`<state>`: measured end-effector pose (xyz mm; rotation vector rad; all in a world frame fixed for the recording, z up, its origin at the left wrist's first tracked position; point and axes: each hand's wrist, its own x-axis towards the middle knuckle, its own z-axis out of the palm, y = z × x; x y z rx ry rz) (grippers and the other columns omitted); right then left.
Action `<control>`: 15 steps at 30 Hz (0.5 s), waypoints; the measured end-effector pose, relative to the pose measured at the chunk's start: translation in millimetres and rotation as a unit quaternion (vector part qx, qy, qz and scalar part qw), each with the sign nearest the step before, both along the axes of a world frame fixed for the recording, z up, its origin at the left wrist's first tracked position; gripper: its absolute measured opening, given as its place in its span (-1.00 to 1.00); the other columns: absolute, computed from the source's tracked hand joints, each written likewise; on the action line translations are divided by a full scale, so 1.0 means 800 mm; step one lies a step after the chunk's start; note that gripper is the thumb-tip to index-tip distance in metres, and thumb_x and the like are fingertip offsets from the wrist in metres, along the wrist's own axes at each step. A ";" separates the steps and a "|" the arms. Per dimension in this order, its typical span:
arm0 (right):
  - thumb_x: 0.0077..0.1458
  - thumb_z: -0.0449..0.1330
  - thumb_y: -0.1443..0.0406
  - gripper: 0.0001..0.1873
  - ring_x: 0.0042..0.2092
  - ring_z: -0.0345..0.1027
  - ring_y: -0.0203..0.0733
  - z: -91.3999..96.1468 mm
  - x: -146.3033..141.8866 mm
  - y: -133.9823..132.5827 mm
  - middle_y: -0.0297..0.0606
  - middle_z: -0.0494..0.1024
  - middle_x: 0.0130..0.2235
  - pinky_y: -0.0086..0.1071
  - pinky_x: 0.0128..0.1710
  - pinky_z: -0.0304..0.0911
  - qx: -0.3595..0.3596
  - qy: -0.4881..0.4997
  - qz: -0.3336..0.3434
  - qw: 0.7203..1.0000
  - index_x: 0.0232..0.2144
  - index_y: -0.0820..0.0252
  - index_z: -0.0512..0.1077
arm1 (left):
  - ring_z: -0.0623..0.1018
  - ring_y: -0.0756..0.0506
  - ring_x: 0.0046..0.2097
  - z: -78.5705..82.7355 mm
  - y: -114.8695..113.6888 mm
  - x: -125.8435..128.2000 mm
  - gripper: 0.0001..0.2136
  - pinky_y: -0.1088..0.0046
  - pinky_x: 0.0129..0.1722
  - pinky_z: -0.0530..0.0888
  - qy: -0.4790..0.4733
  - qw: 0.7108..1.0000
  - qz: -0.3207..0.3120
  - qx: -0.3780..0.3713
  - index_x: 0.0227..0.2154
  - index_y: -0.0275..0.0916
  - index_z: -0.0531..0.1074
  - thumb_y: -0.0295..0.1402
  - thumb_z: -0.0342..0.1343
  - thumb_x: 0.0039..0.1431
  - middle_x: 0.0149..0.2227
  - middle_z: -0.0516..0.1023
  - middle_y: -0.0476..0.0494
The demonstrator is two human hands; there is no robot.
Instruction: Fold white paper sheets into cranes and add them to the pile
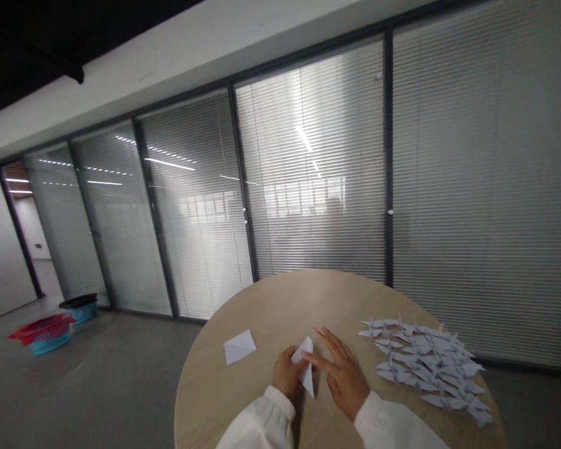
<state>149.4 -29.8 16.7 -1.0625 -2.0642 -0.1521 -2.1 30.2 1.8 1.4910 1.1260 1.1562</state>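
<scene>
A small piece of folded white paper (pixel 307 374) is held over the near middle of the table, its pointed end toward me. My left hand (pixel 287 372) grips it from the left side, fingers closed around its edge. Over its right side, my right hand (pixel 343 372) has its fingers spread, with the index fingertip touching the paper's face. The thumb of that hand is partly hidden. To the left lies a flat white paper square (pixel 240 347) with a crease across it. Many folded white paper cranes (pixel 425 362) sit in rows at the table's right.
The round wooden table (pixel 215 399) stands before glass partitions with blinds (pixel 313 156). On the grey floor at left are a blue tub with a red liner (pixel 47 333) and another blue tub with a black liner (pixel 80 307).
</scene>
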 end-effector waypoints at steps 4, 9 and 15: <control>-0.16 -0.05 0.59 -0.39 0.17 -0.15 -0.16 0.005 -0.005 -0.004 -0.40 0.13 0.12 -0.06 0.11 -0.12 0.004 -0.059 0.032 0.998 -0.10 -0.10 0.27 | 0.43 -0.07 -0.54 -0.005 0.006 -0.004 -0.84 0.51 -0.56 0.28 0.030 0.998 0.022 0.041 -0.57 -0.33 0.44 -0.35 0.17 -0.29 -0.62 0.47 -0.06; -0.16 0.10 0.50 -0.69 0.02 0.10 -0.15 -0.003 -0.002 0.003 -0.31 0.34 -0.08 -0.06 0.12 -0.16 0.001 -0.008 -0.016 1.000 -0.37 0.02 0.41 | 0.36 -0.01 -0.63 -0.019 0.015 -0.002 -0.75 0.52 -0.64 0.24 -0.072 0.997 0.001 -0.034 -0.53 -0.34 0.41 -0.29 0.21 -0.33 -0.68 0.40 0.00; -0.21 0.21 0.44 -0.75 -0.02 0.12 -0.11 -0.012 0.005 0.012 -0.32 0.34 -0.15 -0.05 0.11 -0.18 -0.015 0.033 -0.055 0.998 -0.43 0.00 0.41 | 0.33 0.04 -0.67 -0.021 0.016 0.001 -0.66 0.57 -0.71 0.20 -0.167 0.981 -0.037 -0.087 -0.53 -0.37 0.41 -0.22 0.26 -0.39 -0.70 0.39 -0.02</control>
